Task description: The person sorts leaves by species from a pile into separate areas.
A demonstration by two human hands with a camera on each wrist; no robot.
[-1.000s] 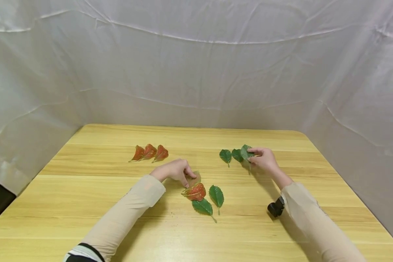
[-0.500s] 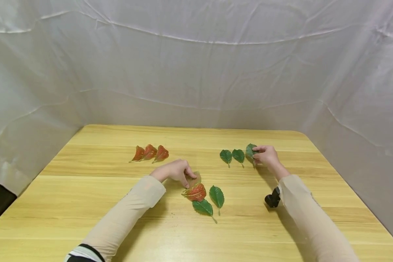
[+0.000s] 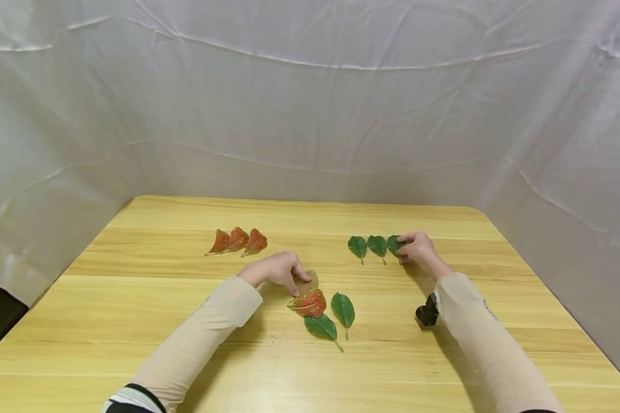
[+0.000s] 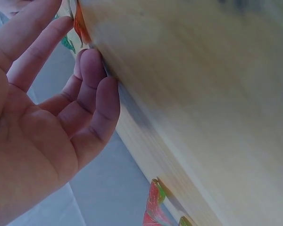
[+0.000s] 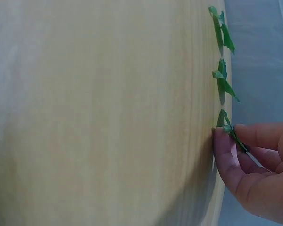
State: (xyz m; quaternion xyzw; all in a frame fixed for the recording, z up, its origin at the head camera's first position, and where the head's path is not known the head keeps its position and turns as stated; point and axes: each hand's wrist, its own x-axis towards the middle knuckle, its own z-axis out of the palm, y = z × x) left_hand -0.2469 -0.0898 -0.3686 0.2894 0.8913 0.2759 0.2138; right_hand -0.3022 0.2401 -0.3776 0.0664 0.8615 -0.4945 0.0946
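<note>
My right hand (image 3: 419, 251) pinches a green leaf (image 3: 394, 244) at the right end of a row, beside two other green leaves (image 3: 377, 245). In the right wrist view, the leaf (image 5: 232, 134) is between thumb and finger, low over the wood. My left hand (image 3: 278, 269) pinches a brownish leaf (image 3: 308, 283) near the table's middle. A red leaf (image 3: 310, 303) lies just below it, touching or overlapping it. Close by are two more green leaves (image 3: 343, 310). In the left wrist view, an orange-red leaf (image 4: 81, 26) shows by the fingertips.
Three red leaves (image 3: 237, 239) lie in a row at the back left of the wooden table (image 3: 150, 310). A black device (image 3: 426, 312) sits under my right wrist. Pale cloth (image 3: 310, 115) hangs behind and at both sides.
My right hand has shifted slightly right and lowered its green leaf to the end of the row, apart from the middle leaf it overlapped earlier. The left hand stays in place.
</note>
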